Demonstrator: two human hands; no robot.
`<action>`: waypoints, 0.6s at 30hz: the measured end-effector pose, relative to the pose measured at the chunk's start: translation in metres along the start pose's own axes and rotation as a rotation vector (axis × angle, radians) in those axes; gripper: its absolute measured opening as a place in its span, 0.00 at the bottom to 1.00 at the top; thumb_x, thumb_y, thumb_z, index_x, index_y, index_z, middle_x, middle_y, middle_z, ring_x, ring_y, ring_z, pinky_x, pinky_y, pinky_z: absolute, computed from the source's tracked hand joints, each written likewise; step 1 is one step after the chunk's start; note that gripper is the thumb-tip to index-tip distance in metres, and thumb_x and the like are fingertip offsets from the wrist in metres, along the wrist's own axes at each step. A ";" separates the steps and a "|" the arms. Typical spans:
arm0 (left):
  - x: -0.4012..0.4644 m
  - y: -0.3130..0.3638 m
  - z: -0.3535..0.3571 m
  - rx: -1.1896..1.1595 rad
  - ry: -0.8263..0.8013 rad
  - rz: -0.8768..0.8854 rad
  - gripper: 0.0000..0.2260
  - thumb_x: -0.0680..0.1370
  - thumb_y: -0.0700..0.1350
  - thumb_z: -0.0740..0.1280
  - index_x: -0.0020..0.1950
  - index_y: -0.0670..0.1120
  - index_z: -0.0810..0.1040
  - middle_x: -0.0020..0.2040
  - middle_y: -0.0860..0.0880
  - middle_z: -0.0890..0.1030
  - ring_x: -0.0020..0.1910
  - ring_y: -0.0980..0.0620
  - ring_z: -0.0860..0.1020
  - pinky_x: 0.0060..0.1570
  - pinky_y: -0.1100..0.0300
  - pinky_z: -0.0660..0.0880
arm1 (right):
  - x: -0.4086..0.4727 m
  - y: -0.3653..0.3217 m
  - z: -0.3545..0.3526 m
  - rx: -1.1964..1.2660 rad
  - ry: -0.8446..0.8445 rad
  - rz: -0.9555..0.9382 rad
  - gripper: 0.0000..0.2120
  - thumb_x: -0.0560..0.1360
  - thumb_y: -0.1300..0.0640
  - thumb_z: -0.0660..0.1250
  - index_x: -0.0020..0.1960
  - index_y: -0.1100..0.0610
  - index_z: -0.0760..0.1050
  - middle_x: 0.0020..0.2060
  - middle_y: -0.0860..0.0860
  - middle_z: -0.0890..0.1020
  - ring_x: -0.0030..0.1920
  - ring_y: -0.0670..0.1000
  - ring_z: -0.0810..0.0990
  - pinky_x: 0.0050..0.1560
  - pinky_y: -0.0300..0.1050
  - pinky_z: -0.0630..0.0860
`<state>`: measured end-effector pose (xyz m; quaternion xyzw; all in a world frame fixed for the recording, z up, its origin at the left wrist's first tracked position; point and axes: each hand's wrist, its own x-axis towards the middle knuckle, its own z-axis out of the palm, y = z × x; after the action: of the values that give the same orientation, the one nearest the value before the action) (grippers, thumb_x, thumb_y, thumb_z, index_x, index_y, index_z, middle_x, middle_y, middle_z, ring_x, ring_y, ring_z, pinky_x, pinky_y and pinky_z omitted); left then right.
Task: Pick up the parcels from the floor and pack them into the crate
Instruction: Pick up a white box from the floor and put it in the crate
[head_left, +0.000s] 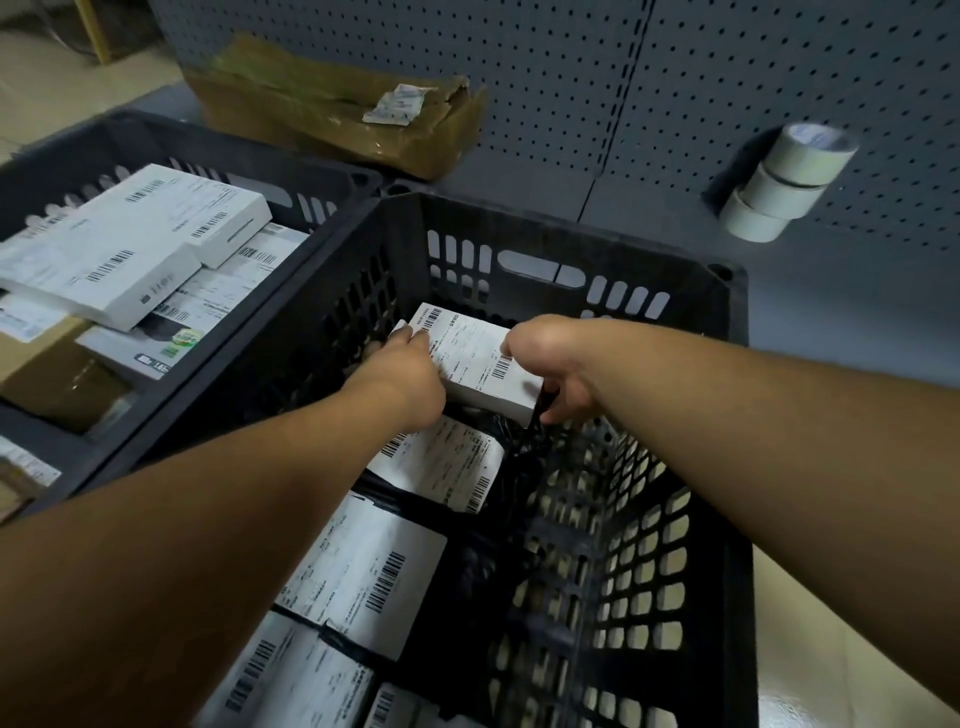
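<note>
Box (475, 358): gripped by both hands, left (410, 379) and right (556, 374), inside crate (722, 291) toward 12 o'clock. Risk: it tips off the uneven parcels (441, 467) below when released.

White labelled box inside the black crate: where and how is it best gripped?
Grip the white box by its two short ends from above, as the left hand and right hand do: its label faces up, and the crate walls block sideways approach.
</note>
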<state>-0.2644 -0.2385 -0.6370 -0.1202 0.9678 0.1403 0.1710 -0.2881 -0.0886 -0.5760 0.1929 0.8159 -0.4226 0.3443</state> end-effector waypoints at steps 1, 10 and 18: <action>-0.001 0.000 0.000 0.000 -0.013 -0.001 0.31 0.82 0.44 0.58 0.84 0.48 0.50 0.84 0.52 0.48 0.81 0.41 0.50 0.77 0.47 0.57 | -0.003 0.000 -0.003 0.005 -0.002 -0.012 0.21 0.84 0.54 0.57 0.76 0.57 0.62 0.75 0.58 0.65 0.68 0.63 0.70 0.63 0.64 0.75; -0.011 0.016 -0.023 0.023 0.063 -0.017 0.28 0.81 0.55 0.61 0.80 0.50 0.62 0.74 0.44 0.69 0.71 0.39 0.70 0.67 0.41 0.72 | -0.044 -0.004 -0.044 0.159 -0.068 -0.184 0.23 0.84 0.49 0.56 0.78 0.52 0.62 0.77 0.56 0.65 0.71 0.62 0.70 0.65 0.64 0.74; -0.040 0.076 -0.066 -0.269 0.206 0.093 0.14 0.81 0.46 0.62 0.65 0.44 0.78 0.60 0.43 0.81 0.55 0.42 0.79 0.52 0.54 0.76 | -0.085 0.013 -0.100 0.285 -0.094 -0.311 0.24 0.84 0.44 0.56 0.74 0.57 0.68 0.67 0.58 0.73 0.64 0.61 0.74 0.57 0.58 0.80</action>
<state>-0.2687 -0.1807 -0.5454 -0.1109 0.9572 0.2634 0.0467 -0.2617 -0.0010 -0.4814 0.0917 0.7510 -0.5900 0.2820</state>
